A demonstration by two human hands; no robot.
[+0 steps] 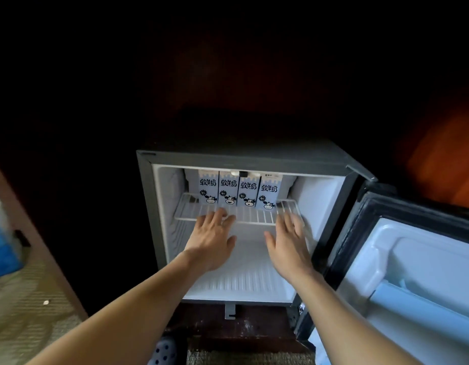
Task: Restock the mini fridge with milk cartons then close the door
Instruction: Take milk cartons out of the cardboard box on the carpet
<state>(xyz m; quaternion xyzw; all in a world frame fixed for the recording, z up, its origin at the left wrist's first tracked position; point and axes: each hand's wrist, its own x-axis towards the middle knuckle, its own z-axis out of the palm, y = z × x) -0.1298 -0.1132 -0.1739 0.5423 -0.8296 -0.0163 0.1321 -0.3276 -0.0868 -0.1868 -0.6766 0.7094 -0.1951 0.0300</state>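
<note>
Here your left hand (211, 238) and right hand (288, 243) reach in empty, fingers spread flat at the wire shelf (254, 216), presumably to square the four milk cartons (240, 189) upright behind so the door (412, 259) shuts.

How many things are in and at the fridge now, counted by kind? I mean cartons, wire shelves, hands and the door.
Milk cartons: 4, upright in a row on the shelf
Wire shelf: 1
Hands: 2, left hand and right hand, both empty
Fridge door: 1, open
Total: 8
</note>
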